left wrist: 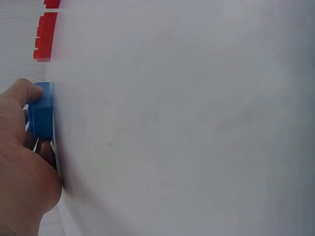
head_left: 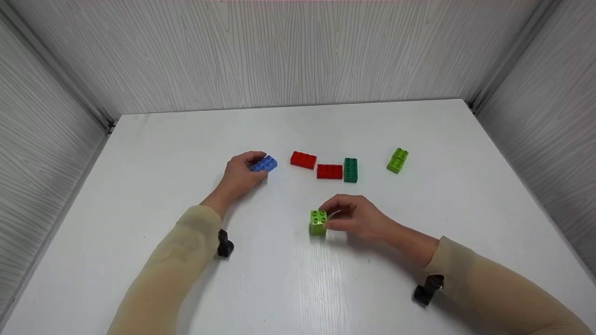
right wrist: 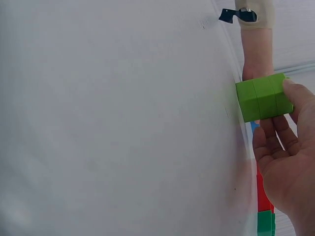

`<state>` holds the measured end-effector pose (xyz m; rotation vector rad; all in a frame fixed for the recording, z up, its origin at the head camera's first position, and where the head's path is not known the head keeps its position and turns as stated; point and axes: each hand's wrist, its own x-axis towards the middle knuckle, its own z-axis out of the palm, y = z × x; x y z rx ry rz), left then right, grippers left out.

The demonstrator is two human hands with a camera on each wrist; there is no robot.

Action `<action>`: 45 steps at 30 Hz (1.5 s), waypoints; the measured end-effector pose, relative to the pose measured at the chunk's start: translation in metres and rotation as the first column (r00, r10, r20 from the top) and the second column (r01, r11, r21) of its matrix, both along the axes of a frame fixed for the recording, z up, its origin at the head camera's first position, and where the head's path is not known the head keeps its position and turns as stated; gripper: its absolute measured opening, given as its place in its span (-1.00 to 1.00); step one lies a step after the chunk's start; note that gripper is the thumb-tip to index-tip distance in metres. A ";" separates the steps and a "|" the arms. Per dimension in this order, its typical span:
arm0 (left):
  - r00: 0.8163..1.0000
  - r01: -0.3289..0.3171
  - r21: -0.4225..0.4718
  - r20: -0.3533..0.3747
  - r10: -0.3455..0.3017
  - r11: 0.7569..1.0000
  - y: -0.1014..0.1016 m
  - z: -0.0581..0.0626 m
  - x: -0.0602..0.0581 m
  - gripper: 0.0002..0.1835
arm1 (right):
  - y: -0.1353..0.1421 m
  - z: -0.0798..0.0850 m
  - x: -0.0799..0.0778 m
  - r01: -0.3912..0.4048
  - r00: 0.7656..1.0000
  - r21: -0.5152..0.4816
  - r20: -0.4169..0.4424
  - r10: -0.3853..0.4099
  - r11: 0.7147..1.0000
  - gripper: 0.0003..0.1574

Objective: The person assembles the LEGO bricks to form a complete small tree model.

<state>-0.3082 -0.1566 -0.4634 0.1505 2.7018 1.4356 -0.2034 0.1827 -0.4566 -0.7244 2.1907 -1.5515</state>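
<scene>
My left hand [head_left: 242, 174] holds a blue brick [head_left: 265, 164] on the white table, thumb on one side and fingers on the other. In the left wrist view the thumb lies against the blue brick [left wrist: 43, 110], whose lower face is close over the tabletop. Nearer the front, my right hand [head_left: 361, 218] pinches a small light green brick stack [head_left: 318, 223] that stands upright with its studs up. Seams between layers show on this green stack [right wrist: 265, 98] in the right wrist view, with the thumb at its top end.
Right of the blue brick lie two red bricks [head_left: 303, 160], the nearer one beside a dark green brick [head_left: 350, 170]. Farther right are light green bricks [head_left: 397, 160] in a short row. Pale wood-grain panels [head_left: 288, 56] enclose the white table [head_left: 186, 135].
</scene>
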 end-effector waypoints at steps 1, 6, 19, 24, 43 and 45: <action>1.000 0.004 0.004 -0.003 -0.004 1.000 0.000 -0.001 0.000 -0.43 | 0.000 0.000 0.000 0.000 1.000 -0.001 0.002 0.000 1.000 -0.62; 1.000 0.022 0.005 -0.021 -0.022 1.000 -0.001 -0.002 -0.002 -0.43 | 0.000 0.000 0.002 0.005 1.000 0.006 0.007 -0.005 1.000 -0.62; 1.000 0.021 -0.010 0.008 -0.020 1.000 0.006 0.007 0.003 -0.50 | -0.001 0.004 0.002 0.016 1.000 0.030 0.005 -0.017 0.999 -0.63; 0.998 0.055 0.013 -0.004 -0.055 0.998 0.017 0.021 0.012 -0.52 | -0.001 0.003 0.001 0.015 1.000 0.030 0.005 -0.015 0.999 -0.63; 0.939 0.335 0.091 -0.115 -0.324 0.938 0.048 0.070 0.082 -0.59 | -0.001 0.004 -0.001 -0.004 1.000 0.033 -0.013 0.004 0.999 -0.61; 0.934 0.348 0.093 -0.119 -0.336 0.933 0.048 0.070 0.087 -0.59 | -0.001 0.003 -0.001 -0.003 1.000 0.035 -0.017 0.004 0.999 -0.61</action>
